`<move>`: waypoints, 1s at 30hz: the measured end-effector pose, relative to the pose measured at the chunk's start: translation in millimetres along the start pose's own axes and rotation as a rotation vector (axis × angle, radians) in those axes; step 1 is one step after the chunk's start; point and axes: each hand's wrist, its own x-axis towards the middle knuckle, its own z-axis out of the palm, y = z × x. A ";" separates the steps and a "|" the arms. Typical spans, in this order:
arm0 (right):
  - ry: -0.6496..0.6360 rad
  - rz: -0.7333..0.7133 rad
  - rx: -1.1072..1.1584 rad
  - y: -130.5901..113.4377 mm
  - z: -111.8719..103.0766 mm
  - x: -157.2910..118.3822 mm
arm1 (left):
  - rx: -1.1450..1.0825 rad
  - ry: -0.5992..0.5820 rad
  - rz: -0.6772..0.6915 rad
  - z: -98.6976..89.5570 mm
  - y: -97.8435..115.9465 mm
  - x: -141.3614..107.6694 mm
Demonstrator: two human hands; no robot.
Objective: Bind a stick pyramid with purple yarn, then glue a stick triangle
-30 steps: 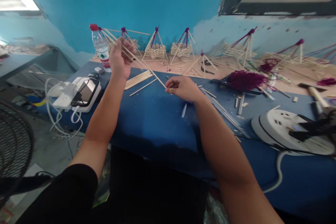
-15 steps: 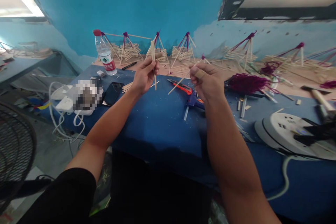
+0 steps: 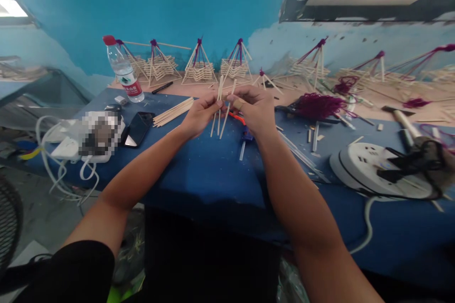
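Observation:
My left hand (image 3: 202,114) pinches a pair of thin wooden sticks (image 3: 219,116), held nearly upright above the blue table (image 3: 199,165). Close beside them, one more wooden stick (image 3: 225,120) slants in the closed fingers of my right hand (image 3: 254,108). The two hands almost meet, and the fingertips of each are partly hidden. A bandage-like tan strip (image 3: 239,103) wraps a right finger. Behind the right hand lie an orange-handled tool (image 3: 235,117) and a blue glue gun (image 3: 246,134), both partly covered. Left of my left hand rests a bundle of loose sticks (image 3: 172,111).
Several stick frames with purple tops (image 3: 199,64) line the wall. A water bottle (image 3: 124,73), a phone (image 3: 140,129) and a white power strip with cables (image 3: 67,148) stand left. To the right are purple yarn (image 3: 320,105), a hammer (image 3: 405,122) and a round white cable reel (image 3: 350,175).
My hands have come together; the right one moved left and its stick turned upright beside the left hand's sticks. The view has shifted slightly right.

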 end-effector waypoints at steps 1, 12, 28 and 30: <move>0.009 0.000 0.007 0.5 0.4 -0.2 | 0.017 -0.002 0.008 1.1 -2.9 0.1; 0.021 -0.126 -0.151 -6.9 -4.9 -6.5 | 0.223 -0.100 -0.024 1.3 -3.1 -2.2; -0.008 -0.186 -0.004 1.4 -8.4 -0.5 | 0.467 -0.114 0.059 2.1 9.0 -6.1; -0.068 -0.175 0.050 1.9 -6.4 -1.5 | 0.469 -0.112 0.052 1.8 8.8 -5.6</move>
